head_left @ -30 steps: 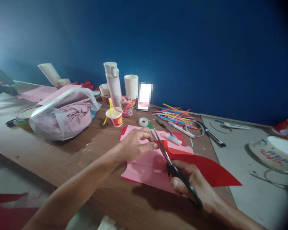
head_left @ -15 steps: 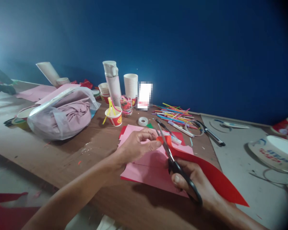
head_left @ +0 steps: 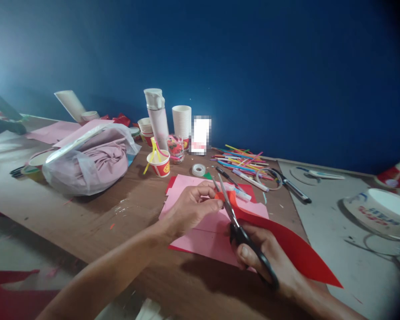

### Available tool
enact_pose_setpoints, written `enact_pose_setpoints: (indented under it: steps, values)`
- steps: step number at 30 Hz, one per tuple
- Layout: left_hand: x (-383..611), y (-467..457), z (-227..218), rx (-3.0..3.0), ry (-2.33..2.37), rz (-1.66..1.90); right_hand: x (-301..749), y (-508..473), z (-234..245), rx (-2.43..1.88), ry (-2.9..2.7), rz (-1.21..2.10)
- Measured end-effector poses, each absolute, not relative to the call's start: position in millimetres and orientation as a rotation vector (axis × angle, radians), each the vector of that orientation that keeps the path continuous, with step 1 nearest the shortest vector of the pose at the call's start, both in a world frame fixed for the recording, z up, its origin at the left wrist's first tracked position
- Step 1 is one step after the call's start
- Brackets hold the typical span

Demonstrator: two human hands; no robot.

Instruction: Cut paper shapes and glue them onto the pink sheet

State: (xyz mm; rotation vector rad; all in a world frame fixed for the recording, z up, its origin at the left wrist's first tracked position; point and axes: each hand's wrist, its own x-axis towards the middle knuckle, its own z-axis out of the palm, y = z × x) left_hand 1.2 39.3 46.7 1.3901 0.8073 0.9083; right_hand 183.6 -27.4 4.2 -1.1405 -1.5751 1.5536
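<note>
- Nearest me, the right hand [head_left: 270,249] grips the black-handled scissors [head_left: 246,240], blades slightly parted across the red sheet's end.
- The red sheet [head_left: 293,244] runs from the blades out past the right hand's far side, off to the right.
- Just left of the blades, the left hand [head_left: 193,206] pinches the sheet's tip.
- Beneath that grip, pink paper [head_left: 208,244] lies on the table.
- Beyond it sit a tape roll [head_left: 198,174] and, rightward, coloured sticks [head_left: 240,160].
- Farther left, a white-capped bottle [head_left: 158,124] stands.
</note>
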Motion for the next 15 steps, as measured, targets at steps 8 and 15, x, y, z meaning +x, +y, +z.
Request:
enact_pose_setpoints:
  steps: [8,15]
  values:
    - [-1.6,40.5,48.4,1.419,0.862,0.846,183.3,-25.1,3.5,-1.105,-1.621,1.534]
    - [-5.2,41.6,51.2,1.427,0.878,0.798,184.5,-25.6,4.6,-1.125,-1.626,1.565]
